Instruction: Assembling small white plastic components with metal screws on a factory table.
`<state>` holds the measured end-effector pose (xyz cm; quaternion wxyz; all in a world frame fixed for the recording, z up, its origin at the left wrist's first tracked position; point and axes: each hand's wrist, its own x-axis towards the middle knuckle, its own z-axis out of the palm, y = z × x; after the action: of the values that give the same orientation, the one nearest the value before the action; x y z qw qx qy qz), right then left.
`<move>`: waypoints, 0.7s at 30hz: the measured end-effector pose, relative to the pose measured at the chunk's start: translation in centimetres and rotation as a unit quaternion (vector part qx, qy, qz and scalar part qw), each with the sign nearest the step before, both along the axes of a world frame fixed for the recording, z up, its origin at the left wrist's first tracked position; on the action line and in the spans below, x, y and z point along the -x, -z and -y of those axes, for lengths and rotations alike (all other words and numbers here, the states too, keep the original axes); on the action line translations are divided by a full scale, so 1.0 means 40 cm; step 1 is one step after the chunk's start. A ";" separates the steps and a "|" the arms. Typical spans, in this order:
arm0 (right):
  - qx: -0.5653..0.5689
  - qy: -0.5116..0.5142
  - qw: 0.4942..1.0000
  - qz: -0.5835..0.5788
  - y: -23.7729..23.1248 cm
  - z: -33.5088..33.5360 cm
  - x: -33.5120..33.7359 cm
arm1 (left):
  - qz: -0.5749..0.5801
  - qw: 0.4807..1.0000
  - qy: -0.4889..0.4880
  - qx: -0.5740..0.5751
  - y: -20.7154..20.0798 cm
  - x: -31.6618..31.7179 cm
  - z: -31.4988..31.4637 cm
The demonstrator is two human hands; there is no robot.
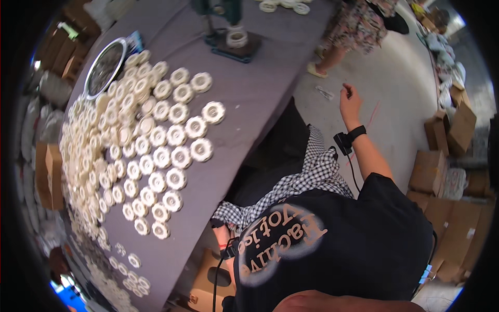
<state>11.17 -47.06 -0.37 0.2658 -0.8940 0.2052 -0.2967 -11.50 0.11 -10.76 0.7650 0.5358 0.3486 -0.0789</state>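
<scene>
My right hand hangs over the floor at the right of my lap, away from the table. Its fingers are loosely bent with a gap between them, and nothing shows in them. A black band with a small box is on that wrist. My left hand is low beside the table edge, against the black-and-white checked cloth tied round my waist. Its fingers are hidden there. Many cream, scalloped ring-shaped parts lie spread over the grey-covered table to my left.
A dark green hand press stands at the far side of the table, with white rings on its base. A round metal-rimmed tray rests behind the parts. Cardboard boxes line the right. Another person in a floral garment stands beyond.
</scene>
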 end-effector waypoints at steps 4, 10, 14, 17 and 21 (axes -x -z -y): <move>-0.037 0.075 0.994 -0.073 0.174 0.218 0.163 | -0.032 0.998 -0.004 0.048 -0.140 -0.188 0.110; -0.208 0.145 0.877 -0.408 0.576 0.339 0.480 | -0.133 0.985 0.020 0.105 -0.240 -0.249 0.146; -0.200 0.162 0.799 -0.544 0.767 0.289 0.685 | -0.103 0.926 0.354 -0.080 -0.149 -0.372 0.149; -0.297 0.128 0.705 -0.631 0.770 0.181 0.799 | -0.150 0.889 0.411 -0.133 -0.202 -0.482 0.142; -0.399 0.106 0.633 -0.655 0.815 0.018 0.915 | -0.245 0.844 0.440 -0.183 -0.218 -0.585 0.167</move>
<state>-25.41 -47.79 -32.97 0.3596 -0.6323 0.5171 0.4511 11.89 -6.59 -2.04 0.4279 0.7264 0.2602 -0.4707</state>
